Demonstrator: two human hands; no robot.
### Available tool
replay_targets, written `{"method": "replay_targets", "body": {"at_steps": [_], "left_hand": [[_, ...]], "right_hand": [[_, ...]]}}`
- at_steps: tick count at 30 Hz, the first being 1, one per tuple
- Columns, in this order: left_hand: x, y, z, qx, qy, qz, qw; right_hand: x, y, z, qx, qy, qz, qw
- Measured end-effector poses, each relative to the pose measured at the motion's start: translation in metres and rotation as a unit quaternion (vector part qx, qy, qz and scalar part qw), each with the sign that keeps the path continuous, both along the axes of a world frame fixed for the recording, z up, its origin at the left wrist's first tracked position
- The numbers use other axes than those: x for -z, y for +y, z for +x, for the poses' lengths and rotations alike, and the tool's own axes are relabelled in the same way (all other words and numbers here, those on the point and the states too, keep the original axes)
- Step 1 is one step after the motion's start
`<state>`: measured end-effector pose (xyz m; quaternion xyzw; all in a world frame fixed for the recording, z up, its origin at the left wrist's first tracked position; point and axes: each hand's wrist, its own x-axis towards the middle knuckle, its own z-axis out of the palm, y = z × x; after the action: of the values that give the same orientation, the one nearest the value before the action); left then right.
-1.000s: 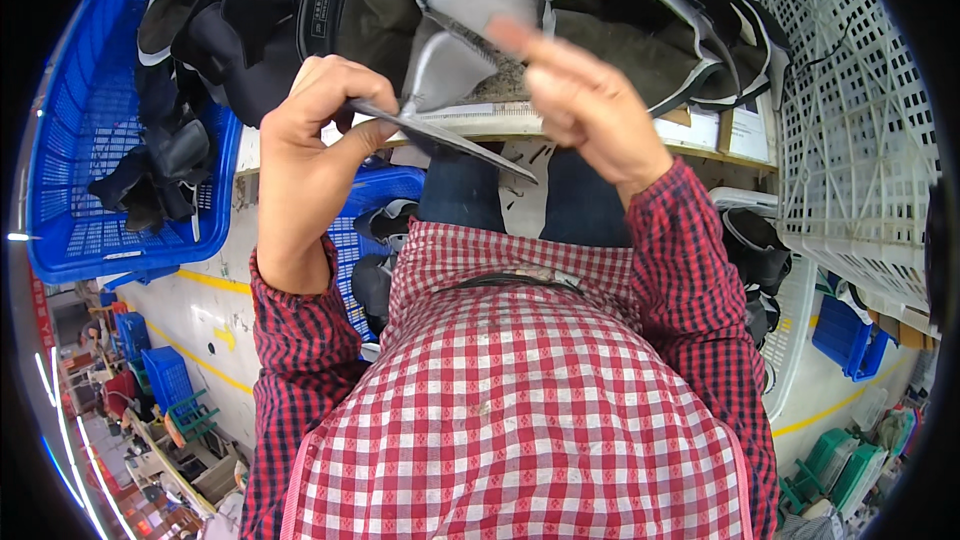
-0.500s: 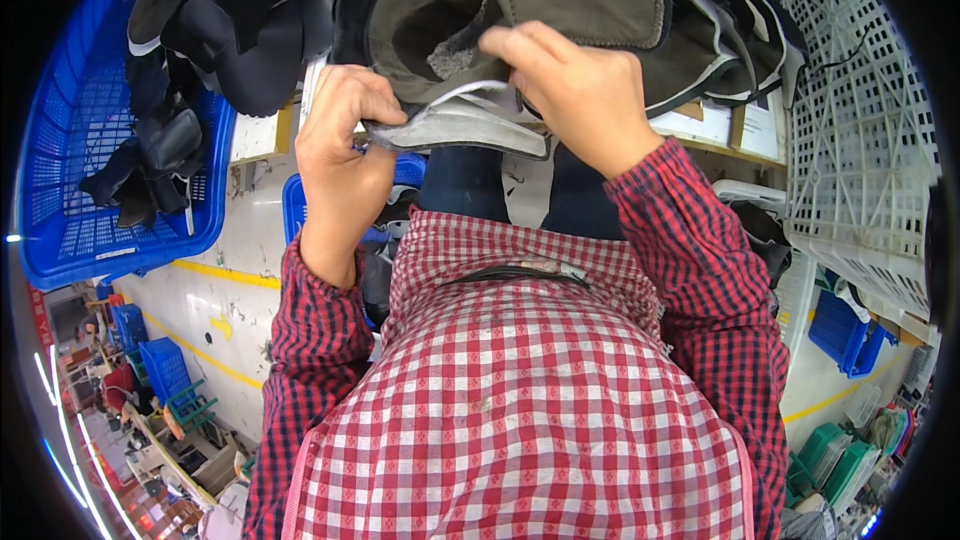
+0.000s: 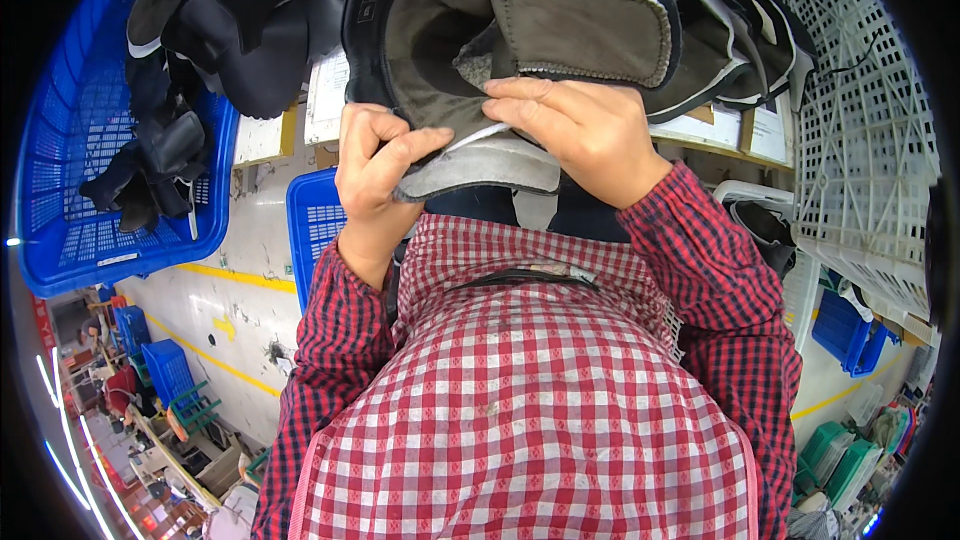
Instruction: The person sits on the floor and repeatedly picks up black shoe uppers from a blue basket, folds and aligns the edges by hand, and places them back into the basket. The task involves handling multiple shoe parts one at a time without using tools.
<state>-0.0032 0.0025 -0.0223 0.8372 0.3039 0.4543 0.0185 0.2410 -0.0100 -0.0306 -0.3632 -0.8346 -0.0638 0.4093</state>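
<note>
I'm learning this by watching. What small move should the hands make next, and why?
Probably slide the right hand lightly along the white edge toward the left hand: the left grips the grey strip's left end, the right's fingertips lie by the edge's right end, and the edge shows uncovered between them.

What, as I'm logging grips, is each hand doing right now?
Left hand: closed, pinching the grey flap at its left end.
Right hand: fingers together on the shoe upper; thumb hidden, so its grip cannot be told.
</note>
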Motion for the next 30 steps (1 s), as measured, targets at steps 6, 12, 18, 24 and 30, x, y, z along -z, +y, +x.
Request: {"method": "replay_targets", "body": {"at_steps": [6, 12, 18, 24, 30], "left_hand": [[-0.009, -0.006, 0.000, -0.013, 0.003, 0.059, 0.998], [-0.018, -0.014, 0.002, -0.026, 0.019, 0.063, 0.997], [-0.031, -0.015, 0.008, -0.025, 0.005, -0.006, 1.000], [-0.061, -0.012, 0.019, -0.035, 0.044, -0.101, 0.993], [-0.146, -0.001, 0.032, -0.048, 0.084, 0.000, 0.995]], "right_hand": [[-0.013, -0.008, 0.006, -0.013, -0.022, 0.049, 0.998], [-0.019, -0.011, 0.014, -0.022, -0.063, 0.057, 0.996], [-0.037, -0.025, 0.022, -0.084, -0.077, -0.107, 0.988], [-0.054, -0.028, 0.024, -0.075, -0.112, -0.249, 0.959], [-0.064, -0.007, 0.004, 0.101, 0.005, 0.048, 0.994]]}}
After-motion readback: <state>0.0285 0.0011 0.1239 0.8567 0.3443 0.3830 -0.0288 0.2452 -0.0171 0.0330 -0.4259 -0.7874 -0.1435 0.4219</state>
